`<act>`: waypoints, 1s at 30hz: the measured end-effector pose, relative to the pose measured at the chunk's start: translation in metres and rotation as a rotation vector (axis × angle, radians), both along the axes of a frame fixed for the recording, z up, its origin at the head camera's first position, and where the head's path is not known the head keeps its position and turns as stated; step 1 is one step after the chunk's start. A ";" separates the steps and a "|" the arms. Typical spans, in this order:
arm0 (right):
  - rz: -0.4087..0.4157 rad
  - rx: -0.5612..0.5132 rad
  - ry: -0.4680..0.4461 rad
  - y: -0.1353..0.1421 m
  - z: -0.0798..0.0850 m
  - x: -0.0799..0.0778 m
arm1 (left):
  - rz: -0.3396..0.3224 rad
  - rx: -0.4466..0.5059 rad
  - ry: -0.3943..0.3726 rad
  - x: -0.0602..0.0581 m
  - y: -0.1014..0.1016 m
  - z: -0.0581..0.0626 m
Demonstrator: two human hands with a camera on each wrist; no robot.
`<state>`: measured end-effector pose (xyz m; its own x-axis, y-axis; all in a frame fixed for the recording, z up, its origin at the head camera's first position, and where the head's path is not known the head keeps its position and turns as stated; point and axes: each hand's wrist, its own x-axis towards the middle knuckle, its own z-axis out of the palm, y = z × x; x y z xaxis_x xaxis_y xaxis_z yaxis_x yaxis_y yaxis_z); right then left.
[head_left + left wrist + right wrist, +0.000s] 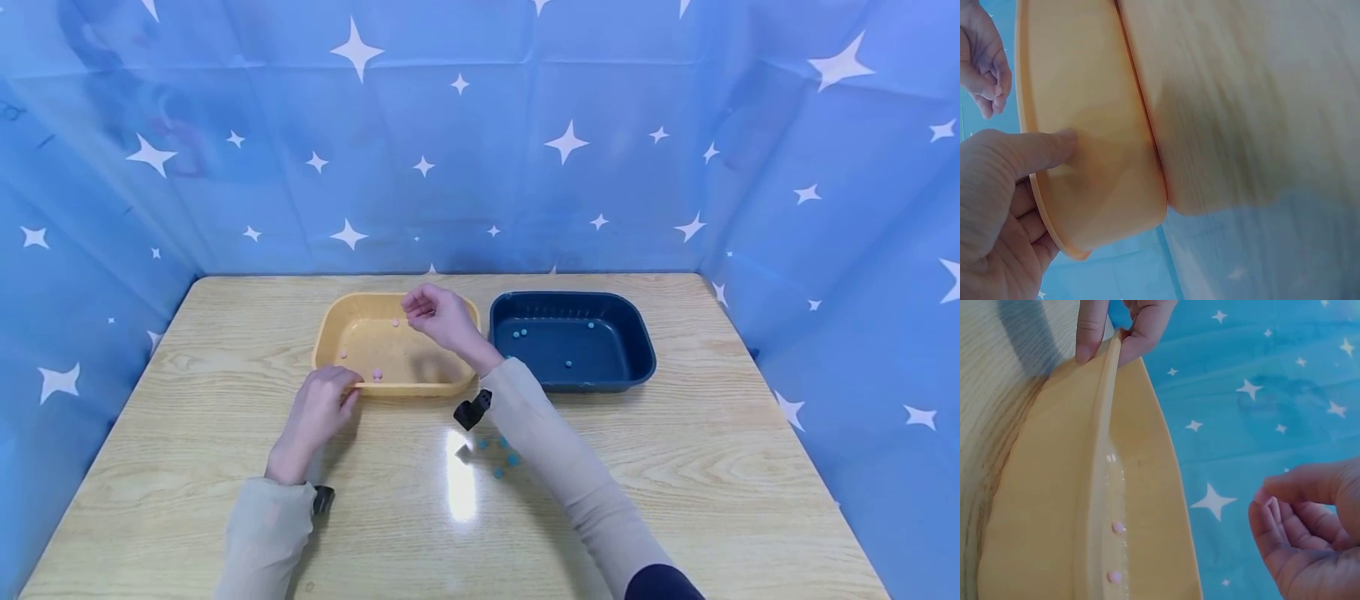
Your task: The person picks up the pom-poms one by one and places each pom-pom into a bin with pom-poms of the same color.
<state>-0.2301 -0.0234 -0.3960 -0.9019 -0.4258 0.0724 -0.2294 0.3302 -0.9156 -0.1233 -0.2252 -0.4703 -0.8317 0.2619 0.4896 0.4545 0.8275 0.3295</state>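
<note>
My left hand (318, 412) grips the near left rim of a yellow plastic basin (408, 389). In the left wrist view its thumb lies on the basin's outer wall and the fingers are behind the rim. My right hand (442, 317) is raised over the basin's right part, apart from it. The right wrist view shows it pinching a small pink bead (1263, 497) between thumb and forefinger. A few pink beads (377, 374) lie on the basin floor. Part of that floor is hidden by the right hand.
A dark blue basin (648, 362) with several light blue beads (568, 363) stands right of the yellow one. More blue beads (513, 459) lie on the wooden table (720, 467), near the right forearm. A starry blue curtain (465, 192) surrounds the table's back and sides.
</note>
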 end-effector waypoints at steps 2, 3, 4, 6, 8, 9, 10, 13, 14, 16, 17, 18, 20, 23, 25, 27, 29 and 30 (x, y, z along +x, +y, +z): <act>-0.011 0.004 -0.010 -0.001 -0.001 -0.002 | 0.002 -0.001 -0.002 0.000 0.000 0.000; -0.016 0.006 -0.016 -0.002 -0.002 -0.002 | 0.003 -0.002 -0.003 -0.001 0.000 0.001; -0.021 0.006 -0.024 -0.002 -0.003 -0.003 | 0.002 -0.002 -0.003 -0.001 0.000 0.001; -0.036 0.011 -0.041 -0.003 -0.004 -0.005 | 0.001 -0.005 -0.002 -0.001 0.001 0.001; -0.048 0.014 -0.056 -0.004 -0.006 -0.006 | -0.001 -0.007 0.000 -0.001 0.001 0.001; -0.053 0.016 -0.063 -0.004 -0.007 -0.007 | -0.002 -0.008 0.001 0.000 0.001 0.001; -0.058 0.019 -0.067 -0.004 -0.007 -0.007 | -0.002 -0.009 0.002 0.000 0.001 0.001; -0.066 0.032 -0.066 -0.005 -0.009 -0.009 | 0.000 -0.012 0.002 0.000 0.001 0.001; -0.066 0.037 -0.065 -0.005 -0.009 -0.009 | 0.001 -0.013 0.001 0.000 0.001 0.001; -0.067 0.048 -0.058 -0.006 -0.010 -0.010 | 0.003 -0.014 -0.003 0.000 0.001 0.001; -0.066 0.052 -0.057 -0.006 -0.010 -0.011 | 0.004 -0.016 -0.005 0.001 0.001 0.001; -0.066 0.056 -0.055 -0.006 -0.010 -0.011 | 0.004 -0.016 -0.008 0.001 0.001 0.001; -0.065 0.059 -0.058 -0.006 -0.010 -0.012 | 0.005 -0.019 -0.012 0.001 0.001 0.001; -0.063 0.060 -0.066 -0.006 -0.011 -0.012 | 0.006 -0.020 -0.017 0.001 0.001 0.001; -0.063 0.052 -0.068 -0.005 -0.011 -0.012 | 0.006 -0.020 -0.018 0.001 0.001 0.002; -0.062 0.042 -0.064 -0.004 -0.010 -0.012 | 0.007 -0.018 -0.019 0.002 0.001 0.002; -0.065 0.037 -0.051 -0.002 -0.010 -0.012 | 0.009 -0.019 -0.020 0.002 0.001 0.002; -0.066 0.039 -0.040 0.000 -0.010 -0.012 | 0.009 -0.020 -0.021 0.002 0.001 0.002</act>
<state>-0.2418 -0.0238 -0.4056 -0.9301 -0.3667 0.0202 -0.1691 0.3789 -0.9099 -0.1216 -0.2238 -0.4680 -0.8440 0.2632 0.4673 0.4399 0.8382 0.3224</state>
